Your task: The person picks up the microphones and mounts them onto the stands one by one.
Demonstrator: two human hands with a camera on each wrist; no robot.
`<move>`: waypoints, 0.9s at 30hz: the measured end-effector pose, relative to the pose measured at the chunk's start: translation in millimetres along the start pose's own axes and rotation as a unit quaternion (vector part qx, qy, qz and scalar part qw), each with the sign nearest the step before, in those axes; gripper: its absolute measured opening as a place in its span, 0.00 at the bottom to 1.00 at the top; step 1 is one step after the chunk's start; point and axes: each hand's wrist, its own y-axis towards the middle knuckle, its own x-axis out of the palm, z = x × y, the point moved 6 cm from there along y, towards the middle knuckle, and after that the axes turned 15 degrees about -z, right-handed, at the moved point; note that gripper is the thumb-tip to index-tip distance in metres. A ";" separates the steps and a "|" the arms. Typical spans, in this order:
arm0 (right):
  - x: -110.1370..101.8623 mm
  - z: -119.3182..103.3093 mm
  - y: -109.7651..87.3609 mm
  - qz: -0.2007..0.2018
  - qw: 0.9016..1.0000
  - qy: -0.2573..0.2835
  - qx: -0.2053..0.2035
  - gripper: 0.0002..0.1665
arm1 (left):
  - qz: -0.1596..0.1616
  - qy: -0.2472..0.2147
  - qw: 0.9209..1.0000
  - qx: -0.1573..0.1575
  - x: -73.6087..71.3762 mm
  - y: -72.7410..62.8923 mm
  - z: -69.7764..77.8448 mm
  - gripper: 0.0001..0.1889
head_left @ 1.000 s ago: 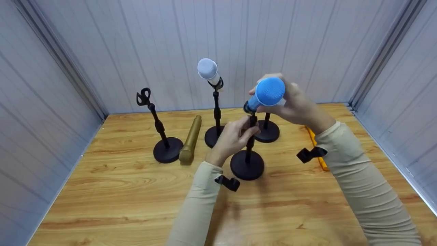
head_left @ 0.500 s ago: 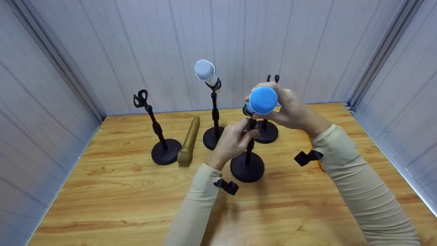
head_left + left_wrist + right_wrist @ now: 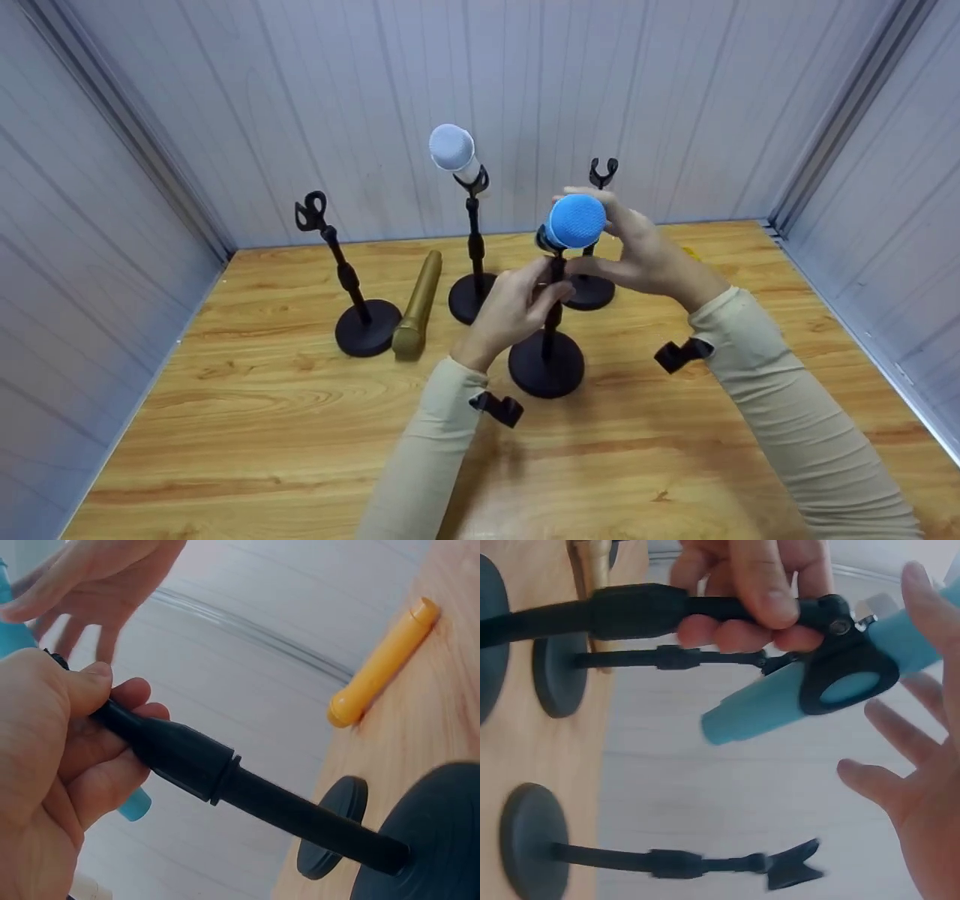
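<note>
A blue microphone (image 3: 577, 221) sits tilted in the clip (image 3: 849, 679) of a black desk stand (image 3: 546, 365), its tail poking out below the clip in the right wrist view. My left hand (image 3: 514, 307) grips the stand's upper pole just under the clip, thumb against fingers. Around the microphone's head my right hand (image 3: 645, 251) is spread, fingers apart and not wrapped round it. The right wrist view shows those fingers (image 3: 870, 780) loose beside the blue body.
Behind stands a white microphone (image 3: 452, 148) in its own stand. A gold microphone (image 3: 420, 304) lies beside a bare-clipped stand (image 3: 366, 328) on the left. Another bare-clipped stand (image 3: 602, 172) is behind my right hand. A yellow-orange microphone (image 3: 382, 664) lies on the wooden table.
The blue microphone has sunk lower and closer to the stand's clip. My right hand has loosened from it and its fingers have spread; the left hand keeps its grip on the pole.
</note>
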 end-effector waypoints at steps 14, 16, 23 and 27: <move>96.2 75.4 -66.7 -0.212 0.949 0.092 0.213 0.43 | -0.002 0.019 0.999 -0.047 -8.3 5.2 -17.6 0.06; 115.4 79.6 -65.8 -0.259 0.933 0.077 0.238 0.47 | -0.003 0.018 0.999 -0.047 -8.1 5.0 -18.5 0.06; 142.6 85.2 -59.9 -0.327 0.898 0.051 0.291 0.46 | 0.002 0.009 0.999 -0.046 -5.5 7.0 -20.2 0.06; 149.1 84.7 -57.2 -0.348 0.891 0.021 0.292 0.43 | 0.011 0.019 0.999 -0.048 -3.7 6.7 -20.2 0.06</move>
